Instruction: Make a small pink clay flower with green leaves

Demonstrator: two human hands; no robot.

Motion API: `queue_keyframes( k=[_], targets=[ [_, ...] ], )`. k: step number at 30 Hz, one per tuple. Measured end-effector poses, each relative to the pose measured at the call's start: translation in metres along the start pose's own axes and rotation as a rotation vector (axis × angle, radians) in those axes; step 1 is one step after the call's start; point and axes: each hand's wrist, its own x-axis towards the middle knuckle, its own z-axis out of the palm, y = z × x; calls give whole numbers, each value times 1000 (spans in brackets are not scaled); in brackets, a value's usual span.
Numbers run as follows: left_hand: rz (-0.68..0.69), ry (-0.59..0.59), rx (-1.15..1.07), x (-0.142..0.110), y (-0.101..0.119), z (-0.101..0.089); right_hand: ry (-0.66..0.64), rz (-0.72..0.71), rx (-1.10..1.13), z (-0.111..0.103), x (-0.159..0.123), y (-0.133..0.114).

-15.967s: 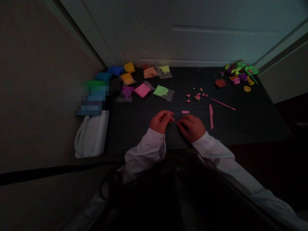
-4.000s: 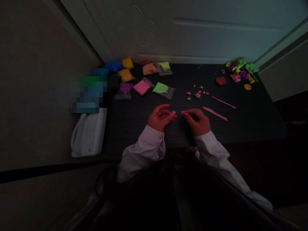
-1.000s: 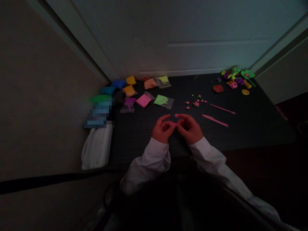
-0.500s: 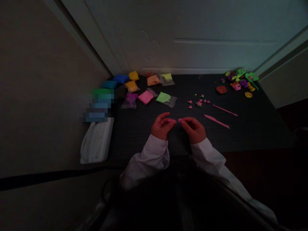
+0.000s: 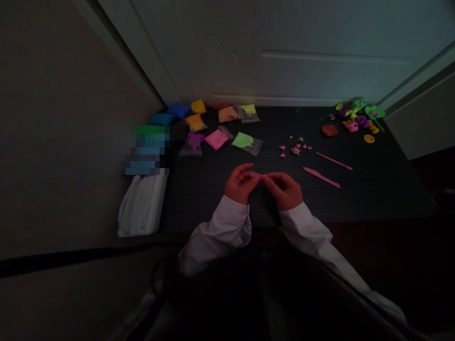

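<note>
From my end I see the left hand (image 5: 237,186) and the right hand (image 5: 288,190) meeting near the middle of the frame, with the pink clay (image 5: 261,176) between their fingertips. The left grip pinches it between thumb and fingers, index finger raised clear; the right grip pinches it from the other side, thumb below. I cannot tell whether it is 1 piece or 2. The hands are over the dark surface (image 5: 199,189), and the pale sleeves (image 5: 220,227) run down toward the bottom of the frame. Right of the right hand I have the pink knife (image 5: 321,177) lying aslant, and just above it the thin pink stick (image 5: 334,160). Above the right hand sit small pink flowers (image 5: 295,150) with bits of green, loosely scattered. Above the left hand lie the green bag (image 5: 243,140), the pink bag (image 5: 217,139) and the purple bag (image 5: 194,142), with more coloured bags behind them. In the upper right I make out the red lump (image 5: 329,130), the yellow disc (image 5: 369,139) and a heap of colourful figures (image 5: 359,116). At the left edge of the surface is the white case (image 5: 144,203), just below a stack blurred into blocks (image 5: 147,151).
</note>
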Motion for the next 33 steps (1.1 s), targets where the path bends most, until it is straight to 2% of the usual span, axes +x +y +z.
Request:
queue_keyframes(
  k=[21, 33],
  targets=[
    [72, -52, 50, -3, 0, 2, 35, 14, 16, 2, 1, 0],
    [87, -95, 112, -4, 1, 2, -3, 6, 7, 3, 0, -2]
  ],
)
